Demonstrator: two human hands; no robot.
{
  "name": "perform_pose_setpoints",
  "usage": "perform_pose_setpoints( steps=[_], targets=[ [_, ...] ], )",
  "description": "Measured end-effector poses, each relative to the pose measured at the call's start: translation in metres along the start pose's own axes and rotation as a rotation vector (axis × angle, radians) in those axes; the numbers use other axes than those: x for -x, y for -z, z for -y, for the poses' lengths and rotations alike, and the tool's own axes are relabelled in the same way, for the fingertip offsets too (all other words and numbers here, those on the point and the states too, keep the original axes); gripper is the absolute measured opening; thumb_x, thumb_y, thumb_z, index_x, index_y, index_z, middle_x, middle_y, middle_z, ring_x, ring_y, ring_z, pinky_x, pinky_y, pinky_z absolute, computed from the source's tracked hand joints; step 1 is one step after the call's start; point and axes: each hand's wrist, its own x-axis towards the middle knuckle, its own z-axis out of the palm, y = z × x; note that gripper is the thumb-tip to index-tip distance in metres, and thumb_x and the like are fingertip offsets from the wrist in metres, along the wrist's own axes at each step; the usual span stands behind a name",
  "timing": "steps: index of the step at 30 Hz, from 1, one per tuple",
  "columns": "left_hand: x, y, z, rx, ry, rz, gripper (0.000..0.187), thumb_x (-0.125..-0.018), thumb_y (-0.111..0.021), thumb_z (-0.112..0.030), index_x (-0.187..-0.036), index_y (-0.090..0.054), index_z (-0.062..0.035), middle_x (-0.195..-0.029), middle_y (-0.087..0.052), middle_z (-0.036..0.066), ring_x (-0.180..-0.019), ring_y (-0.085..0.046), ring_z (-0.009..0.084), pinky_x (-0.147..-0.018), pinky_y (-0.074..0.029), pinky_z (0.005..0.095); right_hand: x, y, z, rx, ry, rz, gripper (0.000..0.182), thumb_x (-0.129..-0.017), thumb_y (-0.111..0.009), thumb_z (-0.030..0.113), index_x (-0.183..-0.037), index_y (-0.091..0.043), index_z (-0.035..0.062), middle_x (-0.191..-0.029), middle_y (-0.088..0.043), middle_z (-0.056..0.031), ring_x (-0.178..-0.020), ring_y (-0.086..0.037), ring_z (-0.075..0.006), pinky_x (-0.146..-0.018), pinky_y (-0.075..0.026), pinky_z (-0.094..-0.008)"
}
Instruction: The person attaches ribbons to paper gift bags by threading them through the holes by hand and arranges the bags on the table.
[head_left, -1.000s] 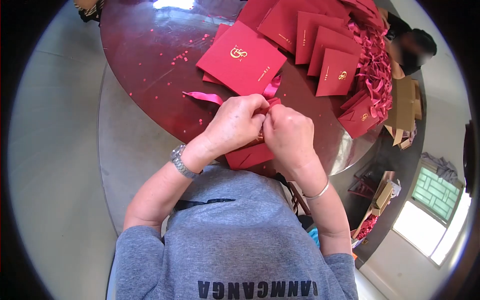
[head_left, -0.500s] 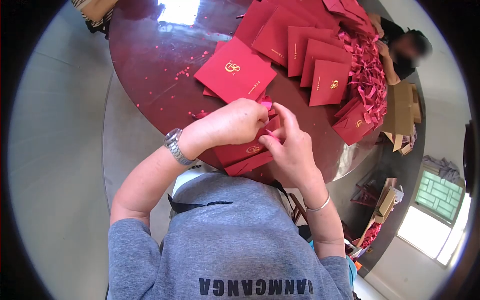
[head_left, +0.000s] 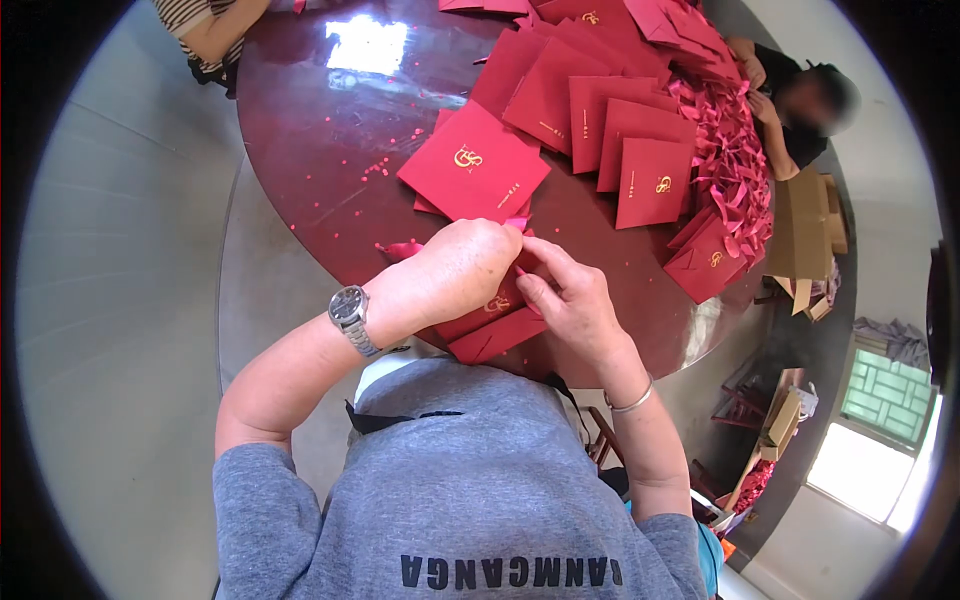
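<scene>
A red paper gift bag (head_left: pixel 497 334) with a gold emblem lies at the table edge by my body, partly hidden under my hands. Over it, my left hand (head_left: pixel 465 262) is closed, its fingertips curled in around a pink ribbon (head_left: pixel 517 224) that shows above the knuckles. Close beside it, my right hand (head_left: pixel 568 296) pinches a small bit of the ribbon between thumb and forefinger. The join between the hands is mostly covered. Just beyond them rests a stack of red gift bags (head_left: pixel 475 165) with a gold emblem on top.
Overlapping red bags (head_left: pixel 652 182) stretch across the round dark-red table (head_left: pixel 300 110), beside a heap of pink ribbons (head_left: pixel 735 185). Red scraps dot the surface. A person (head_left: pixel 800 105) sits at the far right; another person's arm (head_left: pixel 228 28) is at upper left. Cardboard boxes (head_left: pixel 800 225) stand right.
My left hand has turned and dropped slightly, its fingers now more hidden. My right hand has shifted a little lower, still pinching the ribbon. The view has moved slightly.
</scene>
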Motion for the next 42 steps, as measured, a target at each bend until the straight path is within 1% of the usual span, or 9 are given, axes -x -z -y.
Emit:
perform_pose_setpoints(
  steps=[3, 6, 12, 14, 18, 25, 31, 34, 42],
  targets=[
    [0.004, 0.000, 0.000, -0.037, 0.007, -0.023, 0.008, -0.078, -0.058, -0.002, -0.084, -0.060, 0.0030, -0.077, -0.064, 0.024, -0.076, -0.066, 0.0395, -0.065, -0.054, 0.0449, -0.001, -0.001, -0.002, -0.035, -0.040, 0.030, 0.036, -0.083, -0.068, 0.008, -0.118, -0.059, 0.0058, -0.097, -0.067, -0.0158, -0.079, -0.068, -0.0300, -0.069, -0.054, -0.0365],
    [0.009, 0.002, 0.007, 0.025, -0.014, -0.035, 0.010, -0.078, -0.061, -0.005, -0.085, -0.060, 0.0023, -0.076, -0.064, 0.024, -0.076, -0.066, 0.0391, -0.065, -0.054, 0.0442, -0.001, -0.004, -0.009, -0.029, 0.098, 0.026, 0.032, -0.086, -0.065, 0.002, -0.118, -0.060, 0.0035, -0.077, -0.064, -0.0086, -0.065, -0.063, -0.0133, -0.061, -0.051, -0.0282],
    [0.013, -0.002, -0.005, -0.184, -0.016, -0.018, 0.017, -0.079, -0.065, -0.012, -0.085, -0.056, 0.0008, -0.077, -0.064, 0.020, -0.073, -0.067, 0.0335, -0.062, -0.055, 0.0410, -0.015, -0.002, 0.005, 0.112, 0.107, 0.018, 0.012, -0.087, -0.064, 0.007, -0.097, -0.060, 0.0024, -0.075, -0.065, -0.0137, -0.066, -0.066, -0.0278, -0.061, -0.052, -0.0362],
    [0.011, -0.002, -0.009, -0.240, -0.007, -0.021, 0.016, -0.079, -0.065, -0.012, -0.085, -0.055, -0.0007, -0.078, -0.064, 0.016, -0.072, -0.068, 0.0302, -0.061, -0.056, 0.0387, -0.021, 0.003, 0.007, 0.298, 0.033, 0.160, 0.015, -0.087, -0.063, 0.020, -0.089, -0.057, 0.0061, -0.075, -0.064, -0.0175, -0.072, -0.064, -0.0375, -0.062, -0.050, -0.0471],
    [0.011, -0.002, -0.013, -0.351, -0.049, -0.079, 0.012, -0.078, -0.063, -0.009, -0.084, -0.054, -0.0025, -0.077, -0.064, 0.015, -0.071, -0.068, 0.0285, -0.061, -0.056, 0.0372, -0.027, 0.013, 0.007, 0.321, 0.098, 0.173, 0.018, -0.086, -0.063, 0.023, -0.086, -0.058, 0.0063, -0.070, -0.063, -0.0187, -0.069, -0.063, -0.0384, -0.062, -0.050, -0.0480],
    [0.007, 0.037, 0.037, -0.412, 0.205, -0.281, 0.010, -0.078, -0.053, 0.003, -0.085, -0.053, -0.0034, -0.078, -0.063, 0.018, -0.078, -0.065, 0.0355, -0.067, -0.054, 0.0439, -0.023, 0.031, 0.001, 0.183, -0.022, 0.285, 0.019, -0.082, -0.069, 0.017, -0.087, -0.059, 0.0013, -0.065, -0.063, -0.0141, -0.061, -0.065, -0.0257, -0.059, -0.050, -0.0357],
    [0.024, 0.014, 0.027, -0.264, 0.081, -0.617, 0.030, -0.080, -0.051, 0.003, -0.109, -0.056, -0.0047, -0.086, -0.062, 0.014, -0.081, -0.063, 0.0332, -0.069, -0.052, 0.0430, -0.020, 0.020, -0.019, 0.157, -0.060, 0.203, 0.021, -0.083, -0.069, 0.016, -0.095, -0.059, 0.0017, -0.069, -0.066, -0.0124, -0.063, -0.066, -0.0214, -0.060, -0.051, -0.0328],
    [0.050, -0.014, 0.006, -0.064, -0.003, -0.390, 0.025, -0.078, -0.064, -0.004, -0.103, -0.064, -0.0071, -0.087, -0.059, 0.011, -0.083, -0.058, 0.0311, -0.074, -0.050, 0.0414, -0.018, 0.017, -0.023, 0.099, -0.097, 0.178, 0.023, -0.083, -0.068, 0.015, -0.099, -0.059, 0.0021, -0.070, -0.066, -0.0113, -0.064, -0.066, -0.0195, -0.061, -0.051, -0.0321],
    [0.059, -0.034, 0.022, 0.191, 0.233, -0.341, 0.021, -0.075, -0.071, -0.008, -0.092, -0.061, -0.0004, -0.092, -0.060, 0.014, -0.090, -0.059, 0.0315, -0.080, -0.048, 0.0400, -0.002, 0.008, -0.040, -0.114, -0.180, 0.130, 0.029, -0.084, -0.067, 0.012, -0.110, -0.059, 0.0017, -0.072, -0.062, -0.0040, -0.068, -0.061, -0.0094, -0.065, -0.051, -0.0277]
  ],
)
